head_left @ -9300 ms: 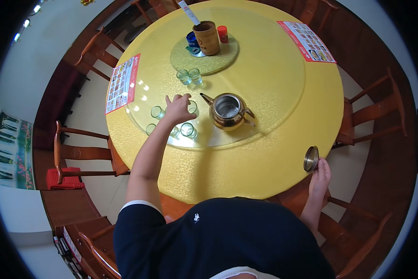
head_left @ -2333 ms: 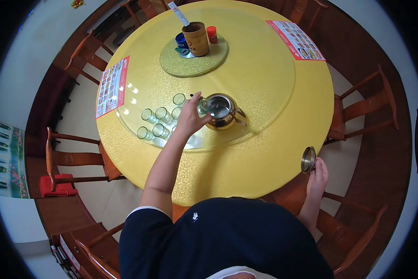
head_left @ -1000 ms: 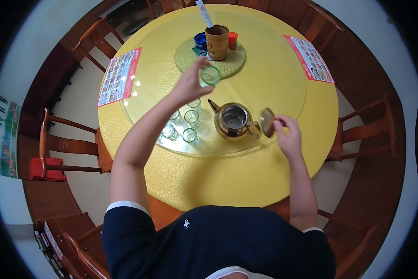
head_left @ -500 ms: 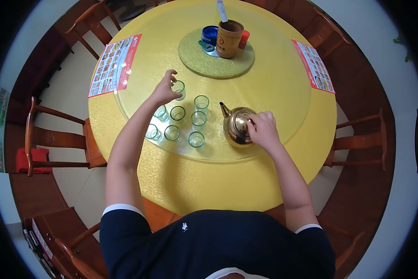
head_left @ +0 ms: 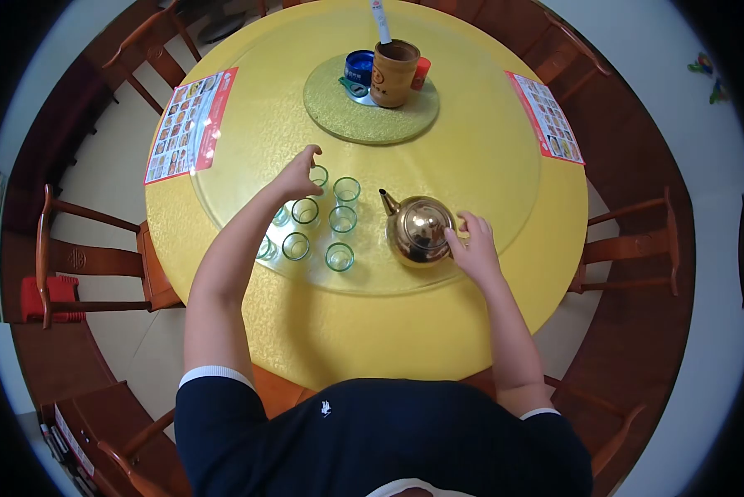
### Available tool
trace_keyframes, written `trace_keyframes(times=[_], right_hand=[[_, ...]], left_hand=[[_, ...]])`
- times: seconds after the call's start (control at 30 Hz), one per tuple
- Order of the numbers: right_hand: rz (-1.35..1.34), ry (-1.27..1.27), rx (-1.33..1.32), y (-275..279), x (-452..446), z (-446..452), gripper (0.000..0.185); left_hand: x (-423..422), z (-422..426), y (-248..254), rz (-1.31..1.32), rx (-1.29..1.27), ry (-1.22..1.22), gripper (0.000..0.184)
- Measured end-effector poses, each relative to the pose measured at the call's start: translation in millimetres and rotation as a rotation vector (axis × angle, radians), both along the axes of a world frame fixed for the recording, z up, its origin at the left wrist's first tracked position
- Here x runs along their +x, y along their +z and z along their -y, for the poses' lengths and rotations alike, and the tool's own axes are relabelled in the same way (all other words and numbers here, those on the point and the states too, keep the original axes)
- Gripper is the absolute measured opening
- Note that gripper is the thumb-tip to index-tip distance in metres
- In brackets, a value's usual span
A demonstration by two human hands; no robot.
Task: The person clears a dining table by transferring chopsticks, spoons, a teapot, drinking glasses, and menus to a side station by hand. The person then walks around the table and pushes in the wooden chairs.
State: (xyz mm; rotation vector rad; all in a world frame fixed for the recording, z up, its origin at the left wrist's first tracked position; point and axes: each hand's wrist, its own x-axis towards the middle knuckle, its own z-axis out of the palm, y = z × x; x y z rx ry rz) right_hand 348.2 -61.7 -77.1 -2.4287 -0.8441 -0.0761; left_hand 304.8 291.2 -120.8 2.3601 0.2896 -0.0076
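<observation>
My left hand (head_left: 296, 176) has thumb and fingers around a green-tinted glass (head_left: 319, 176) at the back of a group of several glasses. Close by are a glass (head_left: 346, 190) to its right and another glass (head_left: 305, 210) in front of it. A shiny gold teapot (head_left: 420, 232) stands to the right of the glasses, its spout pointing up and left and its lid on. My right hand (head_left: 474, 242) is at the teapot's right side with fingers apart. Its thumb is by the lid and partly covers the teapot's handle.
A small round raised stand (head_left: 364, 124) holds a brown cup (head_left: 394, 73), a blue tin (head_left: 359, 66) and a red container (head_left: 422, 74). Picture menus lie at the left (head_left: 191, 124) and right (head_left: 546, 118) of the round yellow table (head_left: 372, 340). Wooden chairs surround it.
The lid has come from my right hand onto the teapot, and that hand's fingers have opened. My left hand has brought its glass from near the stand down among the others.
</observation>
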Motion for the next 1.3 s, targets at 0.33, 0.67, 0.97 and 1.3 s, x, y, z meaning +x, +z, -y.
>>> trace_keyframes(times=[0.33,0.67,0.97,1.3], right_hand=[[-0.588,-0.083,0.444,-47.1,8.8,20.4,0.034],[-0.543,-0.079,0.737,-45.5,5.9,17.2,0.03],[-0.441,0.383,0.597,-32.2,27.1,30.8,0.028],[-0.594,0.653,0.457,113.1,-151.4,13.2,0.013]], left_hand=[[-35.1,35.2,43.8,0.516,0.408,0.179,0.045],[-284.4,257.4,8.8,0.347,-0.062,1.014,0.027],[-393.4,364.7,20.3,0.313,-0.055,1.462,0.02],[-534.8,449.6,107.9,0.753,0.187,1.775,0.038]])
